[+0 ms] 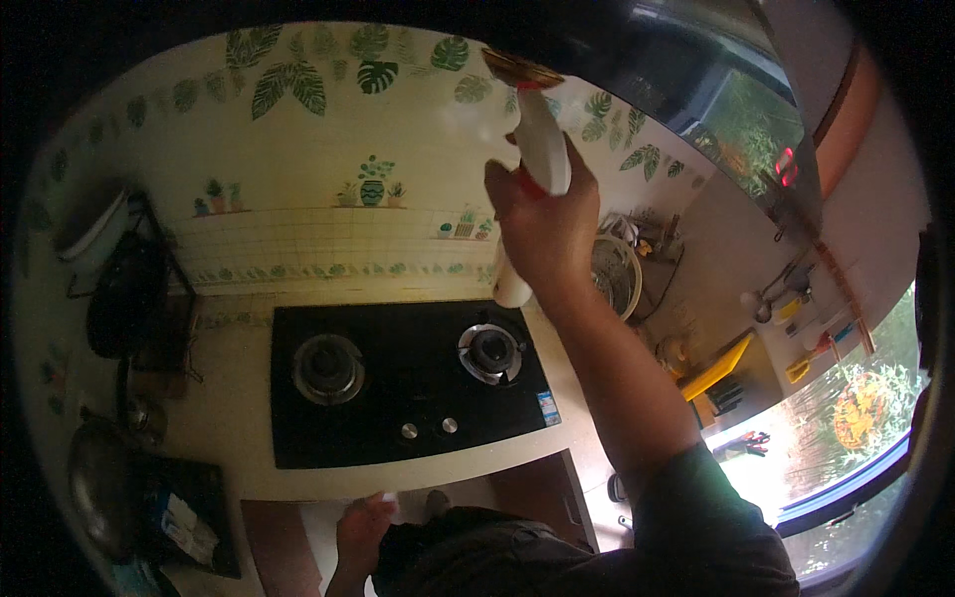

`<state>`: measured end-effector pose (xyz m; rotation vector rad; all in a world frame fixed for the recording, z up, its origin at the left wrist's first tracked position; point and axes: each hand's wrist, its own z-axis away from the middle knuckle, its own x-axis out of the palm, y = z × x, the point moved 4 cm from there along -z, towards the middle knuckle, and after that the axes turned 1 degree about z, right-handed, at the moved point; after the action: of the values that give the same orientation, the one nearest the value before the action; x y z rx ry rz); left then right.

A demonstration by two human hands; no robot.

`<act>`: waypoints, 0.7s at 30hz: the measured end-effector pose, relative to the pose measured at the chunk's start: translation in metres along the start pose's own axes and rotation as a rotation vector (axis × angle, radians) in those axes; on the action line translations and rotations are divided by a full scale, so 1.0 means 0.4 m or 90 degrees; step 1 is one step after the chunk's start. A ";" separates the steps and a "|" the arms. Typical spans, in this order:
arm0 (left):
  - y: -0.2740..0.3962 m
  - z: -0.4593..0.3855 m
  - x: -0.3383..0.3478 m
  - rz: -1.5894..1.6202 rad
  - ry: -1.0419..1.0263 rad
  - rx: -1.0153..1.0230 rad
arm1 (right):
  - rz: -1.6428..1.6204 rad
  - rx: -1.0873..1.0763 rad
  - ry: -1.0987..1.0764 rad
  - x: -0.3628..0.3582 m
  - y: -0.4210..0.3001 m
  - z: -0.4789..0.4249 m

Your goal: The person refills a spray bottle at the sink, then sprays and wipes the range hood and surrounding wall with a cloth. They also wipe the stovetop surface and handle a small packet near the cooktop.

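My right hand (548,231) is raised over the back of the stove, gripping a white spray bottle (512,280) by its neck. The bottle's white spray head (543,145) has red parts and points up and away from me. Just past the nozzle is a shiny brownish piece (522,69) at the edge of the dark range hood (694,67). Down by the counter's front edge, my left hand (362,533) has its fingers curled around a small white thing (389,498), mostly hidden. Between the hands lies a black glass two-burner gas hob (395,380).
Left on the counter (231,403) are a black rack (166,254) with pans, a wok lid (101,485) and a black board-like item (220,507). A glass bowl (615,276), a yellow cutting board (718,367) and hanging utensils (776,295) are at the right, near a bright window (843,418).
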<state>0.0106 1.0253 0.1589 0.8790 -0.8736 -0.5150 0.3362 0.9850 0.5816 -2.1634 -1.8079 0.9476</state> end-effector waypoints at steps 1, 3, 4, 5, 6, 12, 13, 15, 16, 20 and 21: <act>0.099 -0.004 0.022 -0.152 -0.026 0.119 | -0.027 0.022 -0.020 0.039 0.004 0.020; 0.340 -0.030 0.092 -0.445 -0.088 0.363 | -0.064 0.054 -0.057 0.108 0.000 0.091; 0.445 -0.044 0.108 -0.487 -0.076 0.442 | -0.053 0.094 -0.095 0.151 -0.043 0.114; 0.523 -0.071 0.156 -0.508 -0.105 0.521 | -0.132 0.162 -0.114 0.174 0.003 0.145; 0.577 -0.107 0.176 -0.542 -0.096 0.534 | -0.139 0.208 -0.126 0.211 0.014 0.171; 0.664 -0.224 0.234 -0.610 -0.182 0.468 | -0.279 0.459 -0.102 0.300 -0.016 0.328; 0.658 -0.236 0.232 -0.600 -0.216 0.462 | -0.290 0.454 -0.094 0.312 -0.020 0.347; 0.650 -0.248 0.227 -0.549 -0.229 0.469 | -0.306 0.466 -0.037 0.301 -0.038 0.351; 0.648 -0.251 0.220 -0.527 -0.230 0.471 | -0.308 0.449 0.004 0.288 -0.059 0.338; 0.679 -0.225 0.185 -0.579 -0.144 0.565 | -0.264 0.295 0.152 0.239 -0.070 0.201; 0.671 -0.230 0.146 -0.554 -0.152 0.549 | -0.239 0.245 0.171 0.224 -0.071 0.158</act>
<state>0.1314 1.1739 0.3762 2.0539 -0.9074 -1.0338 0.2831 1.0591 0.5142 -1.5668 -1.6567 0.7925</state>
